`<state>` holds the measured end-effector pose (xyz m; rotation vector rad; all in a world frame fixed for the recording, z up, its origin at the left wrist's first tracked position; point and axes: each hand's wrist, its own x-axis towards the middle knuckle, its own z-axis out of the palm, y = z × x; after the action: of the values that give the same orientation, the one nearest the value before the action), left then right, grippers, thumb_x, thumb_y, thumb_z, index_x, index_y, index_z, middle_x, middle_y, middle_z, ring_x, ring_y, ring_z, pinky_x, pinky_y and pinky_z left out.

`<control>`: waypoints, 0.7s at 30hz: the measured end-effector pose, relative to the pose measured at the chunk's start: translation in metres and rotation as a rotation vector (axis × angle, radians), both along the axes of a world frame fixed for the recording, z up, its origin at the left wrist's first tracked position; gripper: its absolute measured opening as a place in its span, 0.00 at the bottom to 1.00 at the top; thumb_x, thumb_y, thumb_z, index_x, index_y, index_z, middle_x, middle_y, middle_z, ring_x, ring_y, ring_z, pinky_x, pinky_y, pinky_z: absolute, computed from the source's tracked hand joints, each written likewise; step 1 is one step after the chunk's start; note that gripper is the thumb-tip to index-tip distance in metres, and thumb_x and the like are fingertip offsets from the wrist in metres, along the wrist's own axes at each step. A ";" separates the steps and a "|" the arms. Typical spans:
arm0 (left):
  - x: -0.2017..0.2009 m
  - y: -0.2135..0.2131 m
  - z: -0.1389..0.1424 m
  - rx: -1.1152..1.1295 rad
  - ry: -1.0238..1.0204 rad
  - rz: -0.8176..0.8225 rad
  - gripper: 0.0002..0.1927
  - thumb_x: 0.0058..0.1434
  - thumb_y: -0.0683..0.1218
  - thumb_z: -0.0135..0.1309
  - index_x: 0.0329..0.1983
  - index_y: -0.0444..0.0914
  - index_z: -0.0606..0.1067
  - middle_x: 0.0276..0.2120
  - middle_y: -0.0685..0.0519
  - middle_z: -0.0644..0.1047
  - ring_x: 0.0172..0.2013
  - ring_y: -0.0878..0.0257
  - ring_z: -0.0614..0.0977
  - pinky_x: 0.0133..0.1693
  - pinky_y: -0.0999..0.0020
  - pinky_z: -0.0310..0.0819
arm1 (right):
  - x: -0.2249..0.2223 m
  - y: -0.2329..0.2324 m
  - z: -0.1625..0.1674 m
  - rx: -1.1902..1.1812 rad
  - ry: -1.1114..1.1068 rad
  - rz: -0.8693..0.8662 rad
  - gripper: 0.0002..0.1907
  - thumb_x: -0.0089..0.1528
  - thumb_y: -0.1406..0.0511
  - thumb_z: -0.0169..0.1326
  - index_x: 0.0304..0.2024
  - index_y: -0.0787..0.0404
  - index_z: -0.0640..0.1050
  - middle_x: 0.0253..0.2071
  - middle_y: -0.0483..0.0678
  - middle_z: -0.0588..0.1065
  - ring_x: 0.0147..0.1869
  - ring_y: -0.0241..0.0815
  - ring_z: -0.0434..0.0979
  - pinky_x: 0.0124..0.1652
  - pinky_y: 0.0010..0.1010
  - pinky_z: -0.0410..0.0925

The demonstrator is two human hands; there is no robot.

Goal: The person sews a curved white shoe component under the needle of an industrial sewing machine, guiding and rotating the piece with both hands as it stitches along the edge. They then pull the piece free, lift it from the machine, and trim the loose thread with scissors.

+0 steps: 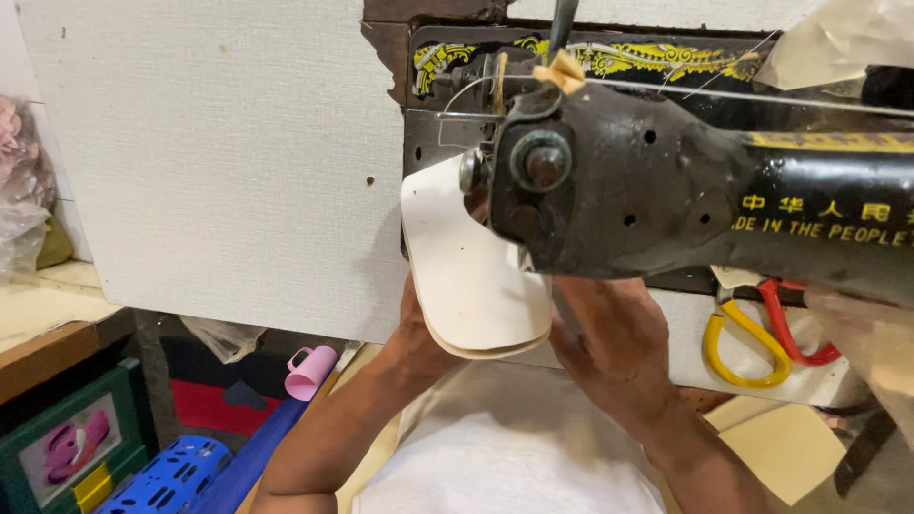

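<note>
A black sewing machine [666, 181] with yellow ornament fills the upper right, its head close to the camera. Under the head a cream, rounded piece of stiff material [466, 276] sticks out to the left. My left hand [419, 333] is behind and below that piece, holding its lower edge, mostly hidden by it. My right hand [614, 347] reaches up under the machine head, fingers curled against the piece's right side; the fingertips are hidden by the machine.
Scissors with yellow handles [747, 343] and red handles [795, 328] hang at the right. A white textured panel [219, 162] stands behind. Lower left are a pink cup [309, 371], a blue perforated basket [167, 476] and a green box [67, 447].
</note>
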<state>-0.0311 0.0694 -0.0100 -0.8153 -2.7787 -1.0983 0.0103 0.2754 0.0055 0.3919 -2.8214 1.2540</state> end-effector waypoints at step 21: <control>-0.004 -0.007 0.004 -0.017 -0.016 0.031 0.21 0.57 0.48 0.66 0.51 0.35 0.78 0.52 0.44 0.77 0.57 0.45 0.76 0.64 0.45 0.66 | -0.020 0.017 -0.005 0.082 -0.240 0.180 0.24 0.55 0.68 0.64 0.54 0.62 0.74 0.41 0.56 0.75 0.43 0.60 0.76 0.43 0.52 0.68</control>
<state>-0.0351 0.0626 -0.0059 -0.7653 -2.8074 -1.0830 -0.0102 0.2927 0.0009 0.5444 -3.1079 1.2991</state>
